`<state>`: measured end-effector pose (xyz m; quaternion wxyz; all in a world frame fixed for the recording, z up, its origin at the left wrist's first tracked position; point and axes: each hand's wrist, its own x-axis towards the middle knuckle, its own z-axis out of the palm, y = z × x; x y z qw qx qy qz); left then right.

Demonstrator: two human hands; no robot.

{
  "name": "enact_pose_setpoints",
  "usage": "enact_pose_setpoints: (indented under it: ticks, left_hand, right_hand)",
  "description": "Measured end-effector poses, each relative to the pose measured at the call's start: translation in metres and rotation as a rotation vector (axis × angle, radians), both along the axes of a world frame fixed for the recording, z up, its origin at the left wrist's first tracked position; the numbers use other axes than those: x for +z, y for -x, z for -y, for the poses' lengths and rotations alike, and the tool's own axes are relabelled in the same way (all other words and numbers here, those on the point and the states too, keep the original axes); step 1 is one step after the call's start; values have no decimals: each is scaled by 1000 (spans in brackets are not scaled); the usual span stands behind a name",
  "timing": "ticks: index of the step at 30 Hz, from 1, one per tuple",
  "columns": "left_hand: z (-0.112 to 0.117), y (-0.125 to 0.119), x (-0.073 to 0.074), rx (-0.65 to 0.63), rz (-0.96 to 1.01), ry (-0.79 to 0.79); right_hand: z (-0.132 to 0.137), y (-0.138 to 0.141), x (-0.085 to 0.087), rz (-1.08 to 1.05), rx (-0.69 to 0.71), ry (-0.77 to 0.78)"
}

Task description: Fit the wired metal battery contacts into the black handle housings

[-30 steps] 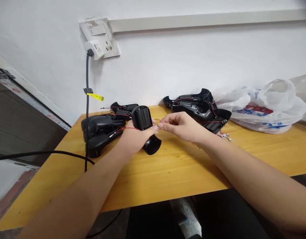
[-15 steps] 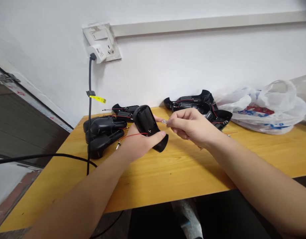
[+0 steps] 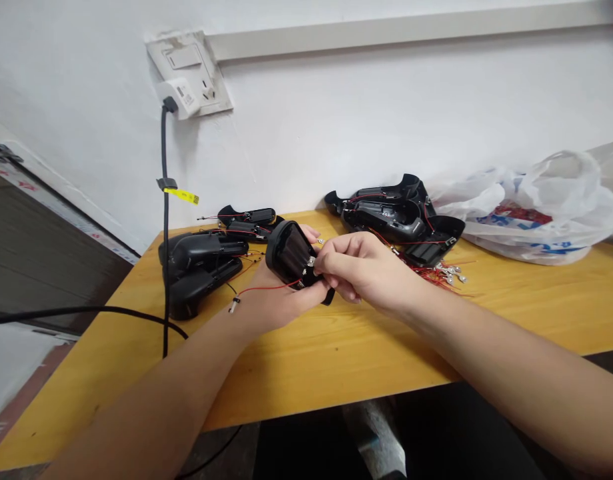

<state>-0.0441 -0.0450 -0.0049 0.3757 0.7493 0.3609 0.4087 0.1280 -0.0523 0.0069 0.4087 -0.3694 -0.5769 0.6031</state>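
Observation:
My left hand (image 3: 276, 300) is closed around a black plastic housing (image 3: 288, 250) with a long hollow compartment facing up. A red wire (image 3: 261, 288) runs out of the housing over that hand to a small metal-tipped end (image 3: 234, 305). My right hand (image 3: 354, 263) pinches a small metal contact (image 3: 311, 261) against the inside of the housing, near its lower end. The right fingertips partly hide the contact and that end of the housing.
Black housings (image 3: 204, 257) lie piled at left, and more housings with red wires (image 3: 391, 213) at the back. Red wires with metal contacts (image 3: 449, 273) lie beside these. A plastic bag (image 3: 531, 213) sits at right. A black cable (image 3: 165, 200) hangs from the wall socket (image 3: 191, 73).
My right hand has moved left and down, bringing the small metal contact from beside the housing into it. The housing has tilted a little in my left hand. The view has shifted slightly.

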Motion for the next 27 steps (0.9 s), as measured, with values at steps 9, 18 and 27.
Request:
enact_pose_setpoints:
  ticks: [9, 18, 27]
  left_hand:
    - [2, 0, -1, -143, 106, 105]
    - [3, 11, 7, -96, 98, -26]
    - [-13, 11, 5, 165, 225, 259]
  right_hand:
    - [-2, -1, -1, -8, 76, 12]
    - [-4, -1, -2, -119, 147, -47]
    - [-14, -26, 12, 132, 8, -172]
